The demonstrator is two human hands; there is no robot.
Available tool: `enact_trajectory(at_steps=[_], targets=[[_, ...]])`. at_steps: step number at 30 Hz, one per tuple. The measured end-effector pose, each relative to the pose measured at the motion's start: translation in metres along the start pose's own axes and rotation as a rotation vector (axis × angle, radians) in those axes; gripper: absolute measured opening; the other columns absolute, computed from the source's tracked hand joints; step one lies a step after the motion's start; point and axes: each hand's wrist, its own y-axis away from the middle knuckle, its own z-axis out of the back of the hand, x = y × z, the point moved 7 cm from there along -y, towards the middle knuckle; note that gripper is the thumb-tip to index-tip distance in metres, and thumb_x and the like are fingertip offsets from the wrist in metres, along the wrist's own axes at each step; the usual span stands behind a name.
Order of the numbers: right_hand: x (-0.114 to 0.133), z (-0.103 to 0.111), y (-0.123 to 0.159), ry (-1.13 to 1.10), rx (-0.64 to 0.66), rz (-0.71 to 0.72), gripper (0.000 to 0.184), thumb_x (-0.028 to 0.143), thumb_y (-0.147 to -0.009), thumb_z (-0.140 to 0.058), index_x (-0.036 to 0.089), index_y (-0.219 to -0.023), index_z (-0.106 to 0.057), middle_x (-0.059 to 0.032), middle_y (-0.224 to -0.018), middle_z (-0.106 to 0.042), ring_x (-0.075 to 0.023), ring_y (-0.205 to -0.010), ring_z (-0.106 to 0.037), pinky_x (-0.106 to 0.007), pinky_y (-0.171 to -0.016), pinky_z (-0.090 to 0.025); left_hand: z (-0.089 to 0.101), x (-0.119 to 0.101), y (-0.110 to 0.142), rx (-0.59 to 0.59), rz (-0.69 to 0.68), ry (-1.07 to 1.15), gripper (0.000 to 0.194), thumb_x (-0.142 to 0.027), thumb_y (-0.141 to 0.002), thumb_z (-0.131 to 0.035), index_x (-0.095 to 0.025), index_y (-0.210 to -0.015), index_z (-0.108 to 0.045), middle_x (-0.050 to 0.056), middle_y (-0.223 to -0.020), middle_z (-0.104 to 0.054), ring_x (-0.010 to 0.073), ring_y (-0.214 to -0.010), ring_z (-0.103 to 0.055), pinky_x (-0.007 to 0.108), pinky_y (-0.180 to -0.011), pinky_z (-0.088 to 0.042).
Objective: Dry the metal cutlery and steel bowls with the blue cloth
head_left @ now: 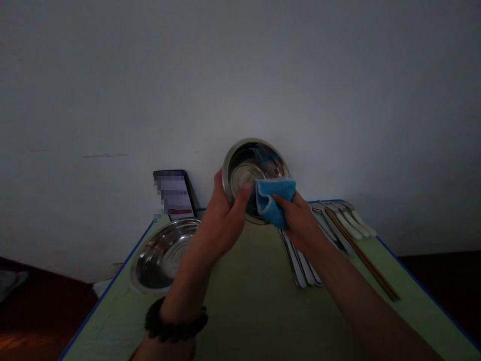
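A shiny metal bowl [240,150] is held up above the far part of the table, tilted so that its inside faces me. My left hand [221,220] grips its left side, the thumb over the rim and the fingers behind. In my right hand [296,215] is a folded blue cloth [276,193], pinched between thumb and fingers. The cloth lies against the bowl's lower right rim and hides part of it. Whether it presses on the inside there, I cannot tell.
On the green table [244,311] a wide metal basin [150,265] stands at left, below a phone [176,195] leaning on the wall [240,70]. At right lie several metal utensils [304,265], wooden chopsticks [363,255] and several white-handled utensils [351,223].
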Motion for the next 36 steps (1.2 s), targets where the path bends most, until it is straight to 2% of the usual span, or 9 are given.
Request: enact_trajectory(at_steps=[2, 6, 13, 16, 19, 25, 29, 33, 36], targets=[[0.006, 0.002, 0.000, 0.000, 0.029, -0.011, 0.036, 0.029, -0.071, -0.053, 0.018, -0.105, -0.052, -0.0066, -0.100, -0.065, -0.0175, -0.086, -0.061, -0.033, -0.076, -0.047, 0.013, -0.003, -0.002, -0.055, -0.051, -0.075, 0.044, -0.045, -0.084, -0.042, -0.018, -0.118, -0.046, 0.008, -0.112, -0.058, 0.0214, -0.104, -0.053, 0.036, -0.092, -0.040], [0.026, 0.005, 0.002, 0.155, 0.155, 0.049, 0.022, 0.024, -0.069, -0.054, 0.019, -0.091, -0.057, -0.0032, -0.087, -0.066, -0.0160, -0.072, -0.059, -0.033, -0.070, -0.048, 0.023, 0.005, -0.005, 0.007, 0.000, 0.031, 0.038, -0.045, -0.081, -0.047, -0.019, -0.108, -0.056, 0.005, -0.101, -0.063, 0.0216, -0.094, -0.058, 0.034, -0.084, -0.045], [0.038, 0.012, 0.006, 0.341, 0.255, 0.039, 0.016, 0.026, -0.070, -0.056, 0.019, -0.084, -0.060, -0.0021, -0.077, -0.066, -0.0179, -0.067, -0.059, -0.035, -0.065, -0.048, 0.010, -0.003, 0.000, 0.149, 0.086, 0.437, 0.049, -0.026, -0.073, -0.050, -0.020, -0.121, -0.051, 0.005, -0.095, -0.066, 0.0201, -0.076, -0.064, 0.032, -0.068, -0.053], [0.045, 0.015, 0.007, 0.464, 0.193, 0.145, 0.030, 0.029, -0.072, -0.056, 0.020, -0.101, -0.057, -0.0047, -0.092, -0.064, -0.0215, -0.082, -0.059, -0.040, -0.076, -0.046, 0.012, -0.005, 0.000, 0.095, 0.053, 0.426, 0.060, -0.016, -0.067, -0.048, -0.025, -0.127, -0.047, 0.003, -0.097, -0.066, 0.0198, -0.075, -0.065, 0.030, -0.063, -0.053], [0.057, 0.016, 0.013, 0.471, 0.080, 0.301, 0.051, 0.035, -0.076, -0.055, 0.026, -0.124, -0.040, -0.0054, -0.119, -0.054, -0.0222, -0.105, -0.052, -0.043, -0.092, -0.039, 0.013, 0.006, -0.003, 0.062, 0.096, 0.454, 0.072, -0.010, -0.064, -0.043, -0.030, -0.132, -0.038, 0.001, -0.093, -0.067, 0.0171, -0.068, -0.065, 0.026, -0.055, -0.052], [0.066, 0.000, 0.025, 0.361, 0.232, 0.403, 0.040, 0.045, -0.086, -0.037, 0.031, -0.122, -0.047, 0.0017, -0.138, -0.039, -0.0196, -0.131, -0.029, -0.042, -0.109, -0.019, 0.010, 0.035, -0.006, -0.050, 0.346, 0.829, 0.067, -0.004, -0.058, -0.041, -0.022, -0.122, -0.046, 0.001, -0.087, -0.064, 0.0135, -0.070, -0.062, 0.023, -0.060, -0.051], [0.062, -0.004, 0.024, 0.331, 0.312, 0.376, 0.054, 0.044, -0.087, -0.034, 0.028, -0.138, -0.024, 0.0048, -0.148, -0.018, -0.0165, -0.137, -0.012, -0.039, -0.112, -0.007, 0.008, 0.040, -0.004, -0.200, 0.383, 0.993, 0.051, -0.002, -0.052, -0.042, -0.018, -0.099, -0.053, 0.001, -0.075, -0.059, 0.0129, -0.065, -0.059, 0.022, -0.057, -0.049], [0.044, 0.010, 0.012, 0.327, 0.081, 0.161, 0.072, 0.040, -0.077, -0.050, 0.023, -0.140, -0.019, -0.0019, -0.148, -0.018, -0.0223, -0.135, -0.018, -0.042, -0.111, -0.014, 0.000, 0.038, -0.002, -0.299, 0.280, 0.993, 0.045, -0.001, -0.050, -0.043, -0.019, -0.089, -0.055, 0.000, -0.076, -0.059, 0.0120, -0.064, -0.057, 0.019, -0.050, -0.044], [0.033, 0.015, 0.006, 0.216, 0.013, 0.073, 0.056, 0.035, -0.073, -0.052, 0.022, -0.127, -0.041, -0.0074, -0.134, -0.045, -0.0259, -0.117, -0.046, -0.045, -0.098, -0.036, -0.002, 0.029, -0.001, -0.321, 0.108, 0.895, 0.052, 0.000, -0.049, -0.043, -0.023, -0.093, -0.058, -0.002, -0.086, -0.061, 0.0121, -0.072, -0.058, 0.017, -0.054, -0.044]])
